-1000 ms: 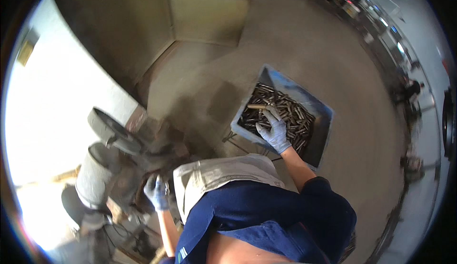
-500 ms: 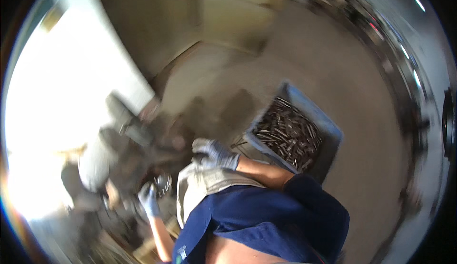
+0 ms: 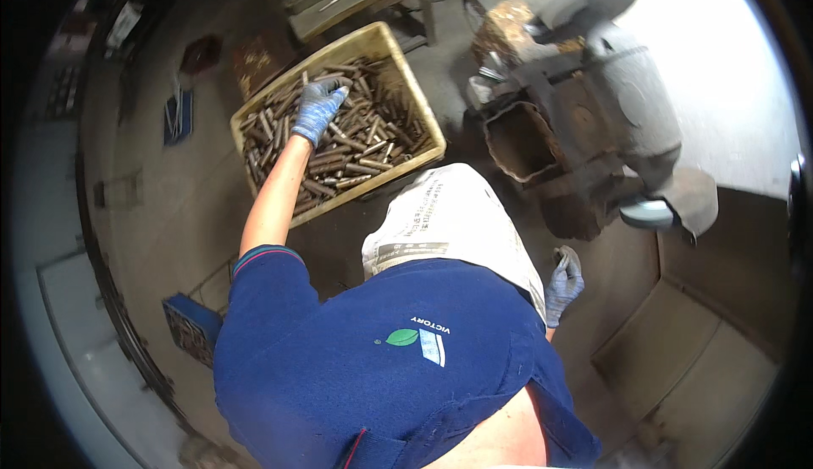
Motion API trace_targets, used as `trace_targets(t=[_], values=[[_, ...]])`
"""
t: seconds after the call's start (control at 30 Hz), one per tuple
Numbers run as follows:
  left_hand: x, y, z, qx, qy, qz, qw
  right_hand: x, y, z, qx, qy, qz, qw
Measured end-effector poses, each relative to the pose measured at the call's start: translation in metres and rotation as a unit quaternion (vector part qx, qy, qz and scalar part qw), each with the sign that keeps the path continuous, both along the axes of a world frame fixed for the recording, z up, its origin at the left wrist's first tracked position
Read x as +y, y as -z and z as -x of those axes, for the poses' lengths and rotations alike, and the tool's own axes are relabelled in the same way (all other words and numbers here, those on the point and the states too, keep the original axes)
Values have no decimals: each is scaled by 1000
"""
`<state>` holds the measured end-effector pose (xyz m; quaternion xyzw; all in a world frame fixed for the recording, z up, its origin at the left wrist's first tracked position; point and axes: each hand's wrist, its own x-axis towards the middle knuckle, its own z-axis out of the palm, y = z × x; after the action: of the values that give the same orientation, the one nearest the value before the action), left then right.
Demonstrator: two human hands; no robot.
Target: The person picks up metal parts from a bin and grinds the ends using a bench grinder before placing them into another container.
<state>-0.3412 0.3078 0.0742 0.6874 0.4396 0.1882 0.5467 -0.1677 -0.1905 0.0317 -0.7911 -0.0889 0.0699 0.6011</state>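
Rods (image 3: 356, 151): short, brown, metal; hard, stiff, likely heavy and a bit greasy.
Place: yellow crate (image 3: 421, 101), upper middle of the frame.
Left hand (image 3: 318, 109): gloved, fingers bent down on the pile; hold not clear.
Right hand (image 3: 564, 283): gloved, loosely curled, maybe empty.
Best hold: middle of one rod.

A white woven sack (image 3: 449, 215) lies over the person's lap, just beside the yellow crate (image 3: 423, 101), with grey print and 1 dark band near its lower edge. On the blue shirt (image 3: 339, 367) sits a small emblem (image 3: 419, 344): 1 green leaf, a pale striped patch and white lettering.
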Motion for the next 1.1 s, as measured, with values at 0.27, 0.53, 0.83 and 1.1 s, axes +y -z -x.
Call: trace_targets(t=[0.27,0.53,0.83,1.1], values=[[-8,20,99,207,72,-151,964,32,-14,-26,5,-113,5,994],[-31,2,95,328,158,-192,911,38,-4,-25,48,-144,15,988],[-33,43,15,526,406,-330,670,24,-4,-23,39,-122,-14,992],[-18,-9,-3,503,328,-331,728,-3,-2,-5,48,-29,-31,998]])
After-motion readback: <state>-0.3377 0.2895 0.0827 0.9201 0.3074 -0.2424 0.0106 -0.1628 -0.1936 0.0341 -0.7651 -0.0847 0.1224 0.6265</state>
